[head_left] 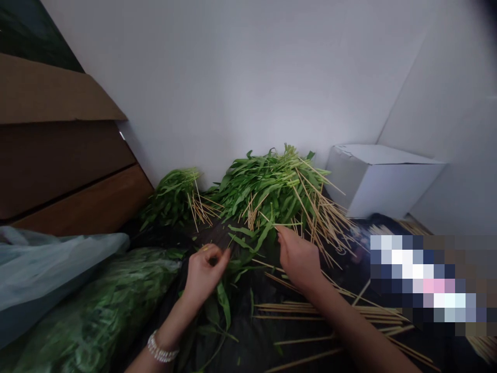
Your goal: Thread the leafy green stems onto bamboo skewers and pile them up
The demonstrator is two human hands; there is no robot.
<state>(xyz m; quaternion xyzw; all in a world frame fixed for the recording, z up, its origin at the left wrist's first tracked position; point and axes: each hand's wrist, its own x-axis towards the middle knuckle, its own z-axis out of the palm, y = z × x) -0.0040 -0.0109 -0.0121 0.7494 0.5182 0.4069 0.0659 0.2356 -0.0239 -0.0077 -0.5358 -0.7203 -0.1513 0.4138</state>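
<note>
My left hand (205,272), with a bead bracelet on the wrist, is closed in a pinch on green leafy stems (223,300) that trail down toward me. My right hand (297,256) reaches forward with its fingers pinched on a thin bamboo skewer (285,226) at the front edge of a large pile of skewered greens (267,189). A smaller pile of skewered greens (174,197) lies to the left by the wall. Loose bamboo skewers (310,310) lie scattered on the dark sheet under my right forearm.
A clear plastic bag of leafy greens (89,311) lies at the left. A white cardboard box (378,181) stands at the right by the wall. Brown cardboard (58,150) leans at the left. A blurred patch covers the right edge.
</note>
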